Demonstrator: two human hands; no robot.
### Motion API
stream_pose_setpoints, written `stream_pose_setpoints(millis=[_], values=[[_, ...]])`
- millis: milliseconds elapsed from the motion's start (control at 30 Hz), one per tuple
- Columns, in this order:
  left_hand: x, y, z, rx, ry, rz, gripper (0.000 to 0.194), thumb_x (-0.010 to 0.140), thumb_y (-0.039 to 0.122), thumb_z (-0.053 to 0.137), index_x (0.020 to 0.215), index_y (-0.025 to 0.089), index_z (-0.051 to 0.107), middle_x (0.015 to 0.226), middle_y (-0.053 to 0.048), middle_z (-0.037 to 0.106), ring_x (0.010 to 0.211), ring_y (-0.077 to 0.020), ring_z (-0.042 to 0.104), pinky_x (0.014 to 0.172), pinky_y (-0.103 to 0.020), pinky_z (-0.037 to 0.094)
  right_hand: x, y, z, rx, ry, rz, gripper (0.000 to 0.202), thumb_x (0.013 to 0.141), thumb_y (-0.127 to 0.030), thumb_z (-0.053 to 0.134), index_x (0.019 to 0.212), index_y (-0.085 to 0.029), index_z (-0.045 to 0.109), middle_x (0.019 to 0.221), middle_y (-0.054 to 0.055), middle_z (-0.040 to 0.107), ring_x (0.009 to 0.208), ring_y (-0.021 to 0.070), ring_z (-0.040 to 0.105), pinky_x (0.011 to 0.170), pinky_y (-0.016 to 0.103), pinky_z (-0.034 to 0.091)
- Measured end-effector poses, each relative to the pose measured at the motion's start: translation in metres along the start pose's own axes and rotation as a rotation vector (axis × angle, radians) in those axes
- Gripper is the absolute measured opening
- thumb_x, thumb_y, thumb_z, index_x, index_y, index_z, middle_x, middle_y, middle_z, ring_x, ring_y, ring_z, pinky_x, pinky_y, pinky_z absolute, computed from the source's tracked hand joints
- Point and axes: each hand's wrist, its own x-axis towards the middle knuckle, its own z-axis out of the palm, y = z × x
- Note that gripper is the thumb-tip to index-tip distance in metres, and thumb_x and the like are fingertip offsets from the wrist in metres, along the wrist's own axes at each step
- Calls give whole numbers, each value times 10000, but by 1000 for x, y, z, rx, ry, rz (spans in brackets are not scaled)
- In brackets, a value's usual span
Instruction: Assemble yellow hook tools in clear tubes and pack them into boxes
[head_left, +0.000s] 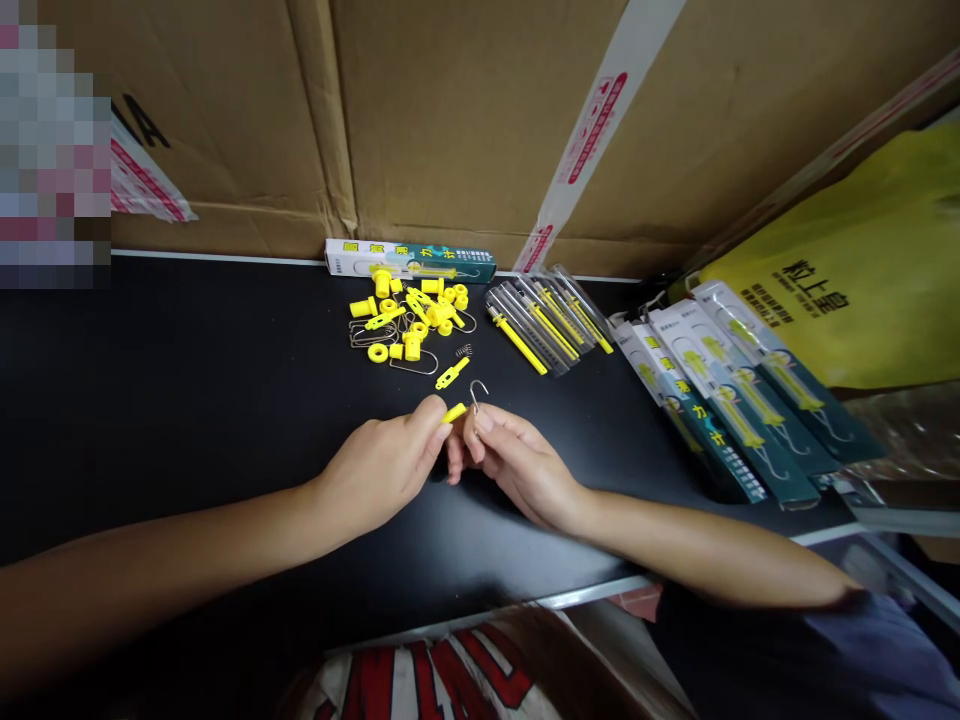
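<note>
Over the black table, my left hand [394, 455] pinches a small yellow plastic piece [454, 413] between thumb and fingers. My right hand [521, 455] is closed on a metal hook [478, 393], whose curved end sticks up above the fingertips. The two hands nearly meet, the yellow piece pointing toward the hook. Just beyond them lie a flat yellow part [452, 374] and a small coil spring [464, 351]. Farther back is a loose pile of yellow caps, rings [378, 353] and bent wire hooks [414, 364].
Behind the pile stands a printed box [411, 262]. Several clear tubes with yellow rods [551, 318] lie to its right. Printed boxes [739, 390] are stacked at the right, beside a yellow bag [847, 270]. Large cardboard cartons [465, 120] line the table's back edge.
</note>
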Motion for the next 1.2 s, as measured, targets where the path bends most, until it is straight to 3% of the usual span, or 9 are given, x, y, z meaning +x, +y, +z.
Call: stream_pose_setpoints(millis=[400, 967, 1200], values=[[0, -2, 3, 70, 50, 31, 160, 975, 237, 272, 866, 200, 384, 646, 19, 605, 537, -152, 622, 447, -220, 277, 1, 0, 2, -14, 10, 33, 319, 913, -353, 530, 671, -146, 554, 702, 16, 552, 679, 132, 545, 710, 281, 445], [1, 2, 4, 107, -16, 20, 155, 958, 189, 264, 846, 205, 370, 599, 17, 595, 522, -177, 625, 433, -236, 244, -1, 3, -1, -223, -69, -10, 395, 962, -356, 447, 630, -155, 522, 587, -15, 503, 633, 110, 497, 717, 281, 438], [-2, 1, 1, 60, 102, 16, 171, 976, 251, 257, 844, 212, 357, 586, 32, 557, 461, -164, 580, 425, -241, 226, 0, 5, 0, -39, -15, -21, 325, 959, -391, 429, 706, -188, 449, 584, -37, 486, 580, 110, 456, 674, 289, 470]])
